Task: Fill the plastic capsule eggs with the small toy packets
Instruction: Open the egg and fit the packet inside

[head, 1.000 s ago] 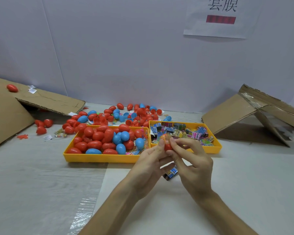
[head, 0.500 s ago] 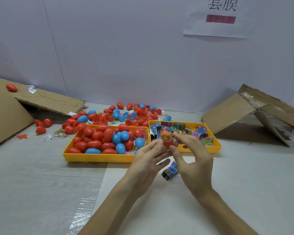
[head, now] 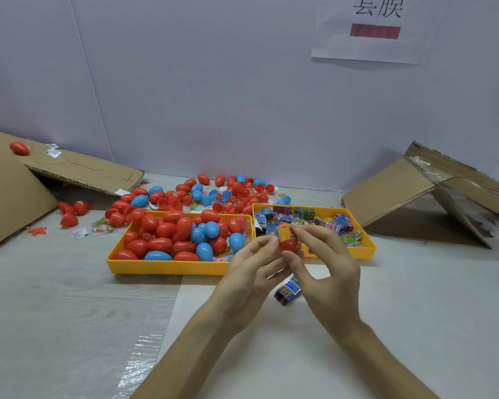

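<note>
Since a second ago the red capsule egg [head: 288, 245] is being held slightly higher and farther out, and more of its smooth shell is showing between the fingertips. It is being kept upright in the air, just in front of the near wall of the right tray [head: 355, 252], a shallow box of yellow plastic. A glossy printed wrapper [head: 284, 230] is lying round the egg's upper half, and bare red plastic is showing below it.

The egg is being pinched from the left by the thumb and fingertips of the left hand [head: 251, 272]. From the right it is being gripped by the right hand [head: 329, 269], with the forefinger pressed on the wrapper and the thumb set low on the rounded shell.

Small toy packets [head: 288, 218], crinkled and printed in blue, pink and green, are being kept in a heap in the right tray. One loose packet [head: 288, 289], a short blue roll, is lying on the white sheet [head: 271, 355] below the hands, touching neither.

The left tray [head: 167, 267], set against the right one, is being used for glossy red and blue eggs [head: 167, 244]. More loose eggs [head: 236, 188] and open halves are lying scattered behind it. Creased corrugated cardboard is leaning at far left [head: 78, 168] and far right [head: 392, 188].
</note>
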A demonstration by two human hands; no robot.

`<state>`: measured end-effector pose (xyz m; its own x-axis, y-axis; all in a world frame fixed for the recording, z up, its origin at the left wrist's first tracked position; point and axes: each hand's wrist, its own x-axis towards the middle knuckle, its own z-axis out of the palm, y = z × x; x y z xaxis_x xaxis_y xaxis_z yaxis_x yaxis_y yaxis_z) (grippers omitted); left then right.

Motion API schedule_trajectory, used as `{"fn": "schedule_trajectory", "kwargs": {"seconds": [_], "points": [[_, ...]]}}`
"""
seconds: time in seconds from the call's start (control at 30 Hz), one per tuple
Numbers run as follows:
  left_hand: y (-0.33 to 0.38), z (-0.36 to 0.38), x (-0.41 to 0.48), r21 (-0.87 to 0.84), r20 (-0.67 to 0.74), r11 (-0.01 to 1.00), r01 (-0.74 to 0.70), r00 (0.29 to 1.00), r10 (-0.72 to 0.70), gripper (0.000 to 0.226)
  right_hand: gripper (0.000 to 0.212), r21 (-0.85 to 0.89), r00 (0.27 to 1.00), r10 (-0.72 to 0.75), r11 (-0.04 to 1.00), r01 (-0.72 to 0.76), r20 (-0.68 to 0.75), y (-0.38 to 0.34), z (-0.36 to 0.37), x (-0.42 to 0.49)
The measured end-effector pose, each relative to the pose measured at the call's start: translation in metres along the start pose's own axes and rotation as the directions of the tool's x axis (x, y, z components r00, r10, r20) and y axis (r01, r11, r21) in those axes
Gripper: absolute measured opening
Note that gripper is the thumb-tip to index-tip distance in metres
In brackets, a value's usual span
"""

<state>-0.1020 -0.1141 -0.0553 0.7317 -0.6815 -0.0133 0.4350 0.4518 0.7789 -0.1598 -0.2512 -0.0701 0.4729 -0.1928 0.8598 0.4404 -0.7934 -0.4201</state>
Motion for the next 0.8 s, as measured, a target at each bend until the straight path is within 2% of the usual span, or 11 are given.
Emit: {"fn": "schedule_trajectory", "kwargs": {"seconds": [0.17,0.53,0.8], "points": [[0.0007,-0.0002,0.0004,-0.037,0.0,0.999,0.006,1.0,-0.006,0.042,0.039,-0.014,0.999,-0.044,0.999,0.044,-0.01,0.0005,0.0014,-0.0004],[-0.0009,-0.0016,0.0018,-0.072,0.001,0.997,-0.022,1.0,0.022,0.044,0.03,0.028,0.999,-0.028,0.999,0.028,-0.031,0.0054,0.0009,-0.0032],[-0.0024,-0.0028,0.0039,-0.094,-0.059,0.994,-0.06,0.997,0.055,0.048,0.038,0.065,0.999,0.02,0.998,-0.022,0.029,0.0008,0.0014,-0.0016]]}}
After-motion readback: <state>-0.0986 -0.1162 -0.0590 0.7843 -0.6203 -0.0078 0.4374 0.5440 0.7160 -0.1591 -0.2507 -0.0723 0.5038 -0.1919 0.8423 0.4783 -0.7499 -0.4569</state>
